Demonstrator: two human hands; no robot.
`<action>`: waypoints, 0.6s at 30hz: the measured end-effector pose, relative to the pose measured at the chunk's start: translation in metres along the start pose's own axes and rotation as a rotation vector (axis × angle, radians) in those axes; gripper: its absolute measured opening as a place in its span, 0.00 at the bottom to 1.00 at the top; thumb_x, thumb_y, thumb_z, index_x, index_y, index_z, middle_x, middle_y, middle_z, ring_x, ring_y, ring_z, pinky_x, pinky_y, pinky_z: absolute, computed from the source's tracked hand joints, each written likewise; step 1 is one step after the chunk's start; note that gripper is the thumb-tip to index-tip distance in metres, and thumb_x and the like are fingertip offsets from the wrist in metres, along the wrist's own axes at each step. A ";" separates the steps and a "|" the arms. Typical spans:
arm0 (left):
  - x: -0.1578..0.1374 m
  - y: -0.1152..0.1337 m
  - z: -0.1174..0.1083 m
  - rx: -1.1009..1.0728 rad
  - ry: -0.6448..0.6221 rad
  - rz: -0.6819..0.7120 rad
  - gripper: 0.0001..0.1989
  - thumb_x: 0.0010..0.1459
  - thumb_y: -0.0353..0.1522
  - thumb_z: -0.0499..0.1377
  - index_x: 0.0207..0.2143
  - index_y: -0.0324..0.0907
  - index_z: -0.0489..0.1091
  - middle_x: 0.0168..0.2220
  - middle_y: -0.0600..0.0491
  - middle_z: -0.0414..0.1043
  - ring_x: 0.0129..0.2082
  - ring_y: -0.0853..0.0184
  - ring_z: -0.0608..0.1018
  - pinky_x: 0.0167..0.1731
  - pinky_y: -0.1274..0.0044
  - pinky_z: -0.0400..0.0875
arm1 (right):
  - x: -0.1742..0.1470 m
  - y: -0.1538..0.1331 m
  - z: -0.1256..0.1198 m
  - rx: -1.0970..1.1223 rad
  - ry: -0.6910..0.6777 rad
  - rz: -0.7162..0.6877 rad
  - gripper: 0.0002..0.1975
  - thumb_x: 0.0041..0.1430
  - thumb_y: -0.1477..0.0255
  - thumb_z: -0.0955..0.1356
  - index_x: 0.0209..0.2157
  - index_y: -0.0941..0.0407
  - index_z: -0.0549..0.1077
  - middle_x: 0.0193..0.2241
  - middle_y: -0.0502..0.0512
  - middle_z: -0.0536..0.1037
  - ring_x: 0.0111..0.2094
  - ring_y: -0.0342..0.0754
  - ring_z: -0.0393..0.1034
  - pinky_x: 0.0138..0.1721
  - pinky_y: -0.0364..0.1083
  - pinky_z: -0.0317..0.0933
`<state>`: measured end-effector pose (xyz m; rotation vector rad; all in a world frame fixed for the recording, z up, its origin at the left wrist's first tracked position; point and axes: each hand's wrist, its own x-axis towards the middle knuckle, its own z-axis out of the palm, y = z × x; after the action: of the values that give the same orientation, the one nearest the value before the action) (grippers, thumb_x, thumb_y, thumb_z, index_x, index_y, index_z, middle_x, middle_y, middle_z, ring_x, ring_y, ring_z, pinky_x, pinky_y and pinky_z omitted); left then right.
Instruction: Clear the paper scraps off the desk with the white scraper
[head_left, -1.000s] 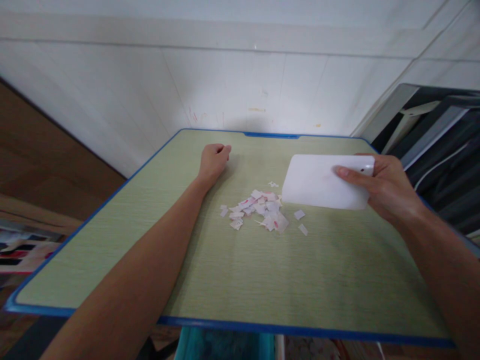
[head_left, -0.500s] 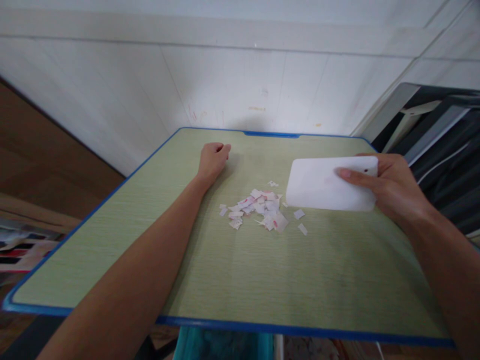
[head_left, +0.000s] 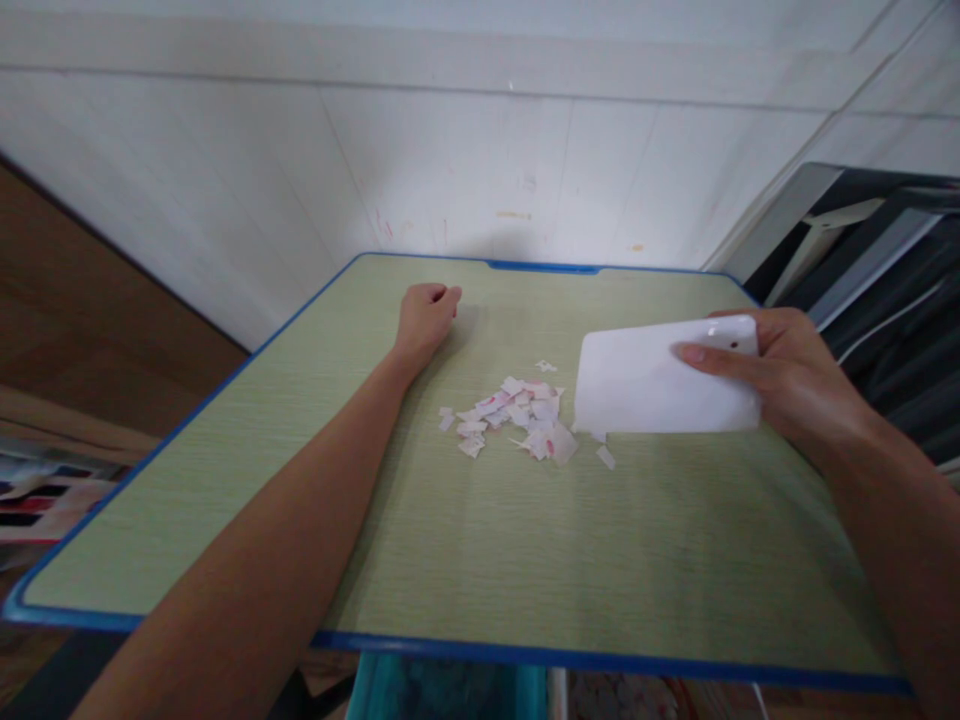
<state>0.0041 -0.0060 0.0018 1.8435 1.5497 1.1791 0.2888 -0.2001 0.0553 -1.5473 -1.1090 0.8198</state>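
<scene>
One white card: flat, rounded corners, small dark dot near its gripped end; right of the paper scraps.
Right hand: thumb across the card's face, gripping it.
Left hand: curled into a loose fist; contents hidden.
Scraps: small, whitish, pink-marked, loosely heaped on the green table.

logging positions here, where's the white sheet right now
In the head view, the white sheet is right of centre, held in the right hand, just right of the pile of paper scraps.
</scene>
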 end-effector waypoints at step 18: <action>0.001 -0.002 0.001 -0.007 0.008 0.011 0.18 0.55 0.34 0.54 0.14 0.42 0.58 0.15 0.57 0.53 0.22 0.72 0.59 0.26 0.75 0.50 | 0.003 0.005 -0.006 0.013 0.061 -0.045 0.13 0.40 0.65 0.82 0.29 0.52 0.83 0.22 0.47 0.83 0.18 0.43 0.72 0.16 0.40 0.63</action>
<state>0.0040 -0.0044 -0.0004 1.8473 1.5396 1.1964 0.2968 -0.1998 0.0522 -1.5213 -1.0889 0.7433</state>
